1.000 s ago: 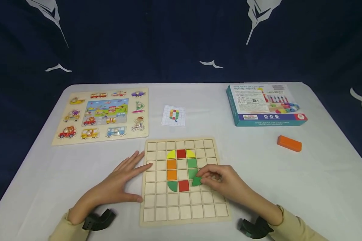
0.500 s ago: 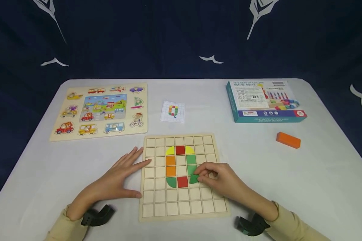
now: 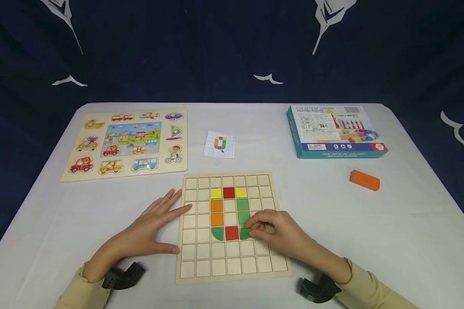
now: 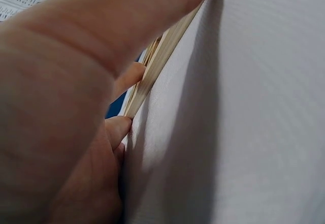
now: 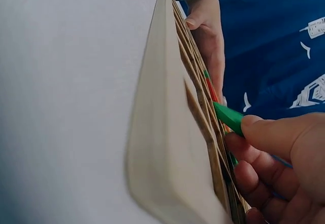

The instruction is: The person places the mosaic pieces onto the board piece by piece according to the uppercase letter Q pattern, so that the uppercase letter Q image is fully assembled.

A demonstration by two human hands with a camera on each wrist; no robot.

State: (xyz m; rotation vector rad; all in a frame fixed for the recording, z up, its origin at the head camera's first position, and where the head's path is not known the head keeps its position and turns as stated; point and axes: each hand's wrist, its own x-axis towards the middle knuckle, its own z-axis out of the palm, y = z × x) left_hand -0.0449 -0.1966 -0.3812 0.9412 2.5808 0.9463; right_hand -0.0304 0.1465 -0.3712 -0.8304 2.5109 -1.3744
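Observation:
A wooden grid board [image 3: 233,266] lies on the white table, with coloured tiles set in several of its cells. Between thumb and fingers, my right hand [image 3: 280,229] pinches a green quarter-round tile [image 3: 244,233] at the cell right of the lower red square tile [image 3: 231,233]. The right wrist view shows that green tile tilted, one end at the board. My left hand [image 3: 151,231] rests at the board's left edge with its fingers spread, the index fingertip over the rim. Opposite, a green quarter-round tile [image 3: 218,234] lies flat in its cell.
A small pattern card [image 3: 219,145] lies behind the board. To its left is a wooden vehicle puzzle [image 3: 127,143]. At the back right sits a teal-sided box [image 3: 336,132], with an orange block [image 3: 365,180] in front of it.
My right hand has brought the green quarter-round tile leftward and lower, up against the red square's cell. The left hand stays at the board's edge. The whole head view has shifted slightly.

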